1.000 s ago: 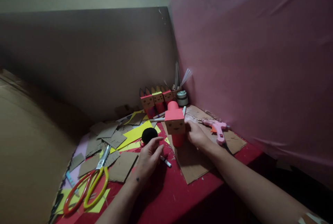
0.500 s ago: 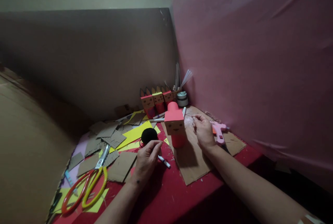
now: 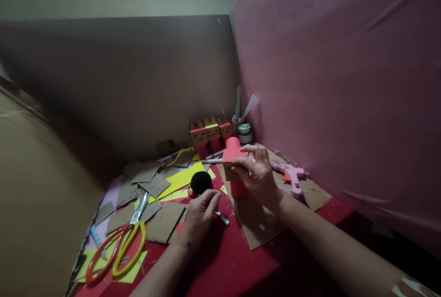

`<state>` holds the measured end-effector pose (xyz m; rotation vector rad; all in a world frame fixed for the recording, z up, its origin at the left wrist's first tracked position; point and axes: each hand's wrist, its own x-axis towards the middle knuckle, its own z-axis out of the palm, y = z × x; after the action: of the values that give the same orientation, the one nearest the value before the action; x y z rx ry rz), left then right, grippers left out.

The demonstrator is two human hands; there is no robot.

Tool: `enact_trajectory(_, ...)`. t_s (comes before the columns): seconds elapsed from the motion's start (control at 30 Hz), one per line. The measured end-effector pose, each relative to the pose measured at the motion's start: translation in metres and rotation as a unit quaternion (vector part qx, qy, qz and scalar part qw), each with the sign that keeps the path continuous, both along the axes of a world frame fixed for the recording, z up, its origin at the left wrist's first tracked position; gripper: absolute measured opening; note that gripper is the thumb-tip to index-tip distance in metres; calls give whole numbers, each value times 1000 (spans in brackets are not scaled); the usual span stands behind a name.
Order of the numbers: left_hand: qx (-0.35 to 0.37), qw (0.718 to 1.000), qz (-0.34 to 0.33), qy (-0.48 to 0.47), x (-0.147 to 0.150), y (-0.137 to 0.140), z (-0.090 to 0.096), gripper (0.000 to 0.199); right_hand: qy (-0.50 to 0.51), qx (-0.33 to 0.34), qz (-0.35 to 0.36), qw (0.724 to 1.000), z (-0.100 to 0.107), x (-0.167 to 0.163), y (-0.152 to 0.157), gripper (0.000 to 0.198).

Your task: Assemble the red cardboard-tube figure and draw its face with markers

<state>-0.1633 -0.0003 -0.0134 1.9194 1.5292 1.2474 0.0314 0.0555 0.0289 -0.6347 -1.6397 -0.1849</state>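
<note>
A: Where's the figure (image 3: 237, 190)?
B: Upright on a flat cardboard sheet (image 3: 257, 236): boxy brown head with a smooth red paper top, over a round red tube.

A: And the right hand (image 3: 258, 173)?
B: Its thumb and fingertips are at the head, partly covering it. I can't tell whether it grips or only touches.

A: The left hand (image 3: 200, 214)?
B: Left of the figure and nearer, fingers curled in, thumb drawn to the fingertips. Anything thin between them is too small to see.

A: What's around the figure?
B: Left of it, a matte black ball (image 3: 200, 181), then stiff yellow paper (image 3: 186, 176) and rough-edged cardboard scraps (image 3: 167, 223). Farther left, scissors (image 3: 135, 217) with metal blades and looped red and yellow handles. To its right, a pink plastic glue gun (image 3: 294, 176).

A: Behind it?
B: Three similar box heads (image 3: 212, 131) with pointed ears, and a squat, rounded, pale jar (image 3: 245, 134).
</note>
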Motion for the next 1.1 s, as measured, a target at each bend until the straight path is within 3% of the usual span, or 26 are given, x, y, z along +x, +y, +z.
enact_trajectory(0.3, 9, 1000, 1, 12, 2, -1, 4, 27, 17, -38, 50, 998, 3, -7, 1, 21)
enact_trajectory(0.47, 4, 1000, 6, 12, 2, -2, 5, 28, 126, -56, 100, 985, 9, 2, -4, 16)
enact_trajectory(0.57, 0, 1000, 5, 11, 2, -2, 5, 28, 229, -108, 85, 964, 6, 16, -4, 10)
enact_trajectory(0.7, -11, 1000, 2, 9, 1, -1, 3, 28, 342, -253, 72, 902, -9, 31, 2, 25)
enact_trajectory(0.87, -17, 1000, 10, 7, -1, 0, 0, 30, 322, -321, 117, 883, -17, 34, 14, 32)
enact_trajectory(1.1, -10, 1000, 23, 5, 0, 0, 3, 31, 247, -323, 180, 896, 3, 27, 24, 34)
